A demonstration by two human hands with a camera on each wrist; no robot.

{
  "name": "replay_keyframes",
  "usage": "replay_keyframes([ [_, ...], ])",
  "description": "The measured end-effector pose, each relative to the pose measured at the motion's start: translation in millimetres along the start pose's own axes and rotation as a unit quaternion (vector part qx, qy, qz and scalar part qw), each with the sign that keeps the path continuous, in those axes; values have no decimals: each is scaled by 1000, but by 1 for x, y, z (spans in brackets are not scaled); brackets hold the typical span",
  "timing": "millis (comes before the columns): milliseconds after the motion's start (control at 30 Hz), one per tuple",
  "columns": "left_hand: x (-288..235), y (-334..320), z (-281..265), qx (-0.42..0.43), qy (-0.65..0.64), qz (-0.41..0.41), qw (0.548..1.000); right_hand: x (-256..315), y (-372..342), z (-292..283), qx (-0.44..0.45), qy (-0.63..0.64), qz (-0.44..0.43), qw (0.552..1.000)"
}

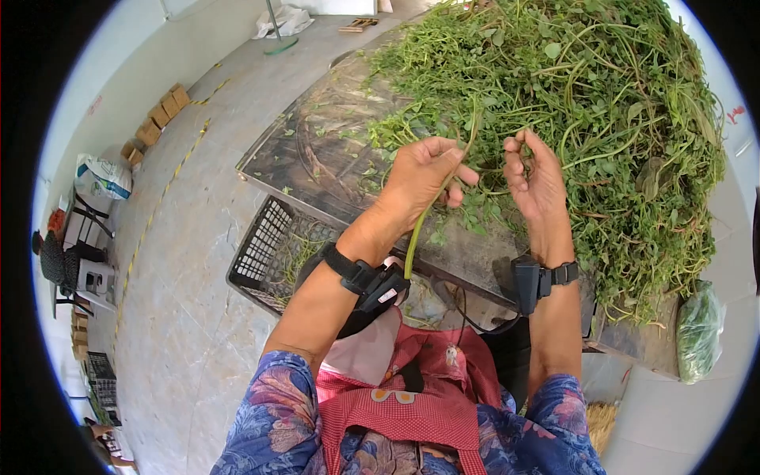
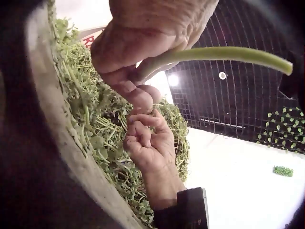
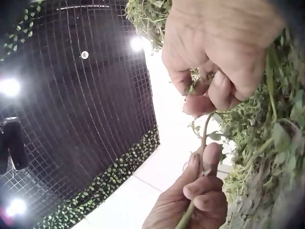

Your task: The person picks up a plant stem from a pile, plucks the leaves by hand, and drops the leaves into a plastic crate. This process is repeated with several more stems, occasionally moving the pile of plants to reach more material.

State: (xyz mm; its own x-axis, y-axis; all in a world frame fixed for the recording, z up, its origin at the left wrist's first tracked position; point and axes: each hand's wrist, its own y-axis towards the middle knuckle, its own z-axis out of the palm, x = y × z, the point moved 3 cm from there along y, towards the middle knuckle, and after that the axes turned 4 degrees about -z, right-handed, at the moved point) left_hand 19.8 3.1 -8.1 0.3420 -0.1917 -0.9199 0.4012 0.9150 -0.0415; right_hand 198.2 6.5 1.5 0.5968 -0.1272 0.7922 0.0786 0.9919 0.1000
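A long green stem (image 1: 417, 229) runs through the pinched thumb and fingers of the left hand (image 1: 423, 178), its thick end hanging toward the wrist. In the left wrist view the stem (image 2: 233, 53) juts out of the left hand (image 2: 138, 43). The right hand (image 1: 542, 182), its fingers curled, is just to the right of the stem's thin upper end. Small leafy bits (image 3: 192, 88) show between the right hand's (image 3: 219, 47) thumb and fingers in the right wrist view, close above the stem (image 3: 205, 136). A large heap of leafy green stems (image 1: 625, 127) lies behind both hands.
The heap covers much of a dark tabletop (image 1: 277, 150) strewn with leaf scraps. Below its left edge, a black crate (image 1: 267, 241) holds some stems. A clear bag of greens (image 1: 700, 332) is at the right. Cardboard boxes (image 1: 159, 115) and a person (image 1: 62, 257) are far left.
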Motion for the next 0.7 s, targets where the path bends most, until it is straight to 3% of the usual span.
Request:
replay_keyframes([
  [167, 3, 0, -1, 4, -19, 31, 999, -5, -7, 19, 30, -41, 25, 998],
  [367, 9, 0, 2, -18, 68, 82, 994, -11, -11, 24, 73, -151, 42, 985],
  [467, 12, 0, 3, -69, 155, 113, 979, -17, -10, 23, 69, -89, 85, 990],
  [533, 10, -1, 3, -130, 317, 229, 911, -24, -6, 14, 46, -67, 96, 992],
  [567, 12, 0, 1, -130, 317, 230, 911, -26, -5, 9, 24, -45, 106, 993],
  [633, 5, -5, 6, -128, 394, 346, 842, -24, -7, 12, 34, -66, 140, 987],
  [700, 3, -8, 9, -129, 415, 305, 848, -22, -10, 16, 44, -88, 174, 980],
])
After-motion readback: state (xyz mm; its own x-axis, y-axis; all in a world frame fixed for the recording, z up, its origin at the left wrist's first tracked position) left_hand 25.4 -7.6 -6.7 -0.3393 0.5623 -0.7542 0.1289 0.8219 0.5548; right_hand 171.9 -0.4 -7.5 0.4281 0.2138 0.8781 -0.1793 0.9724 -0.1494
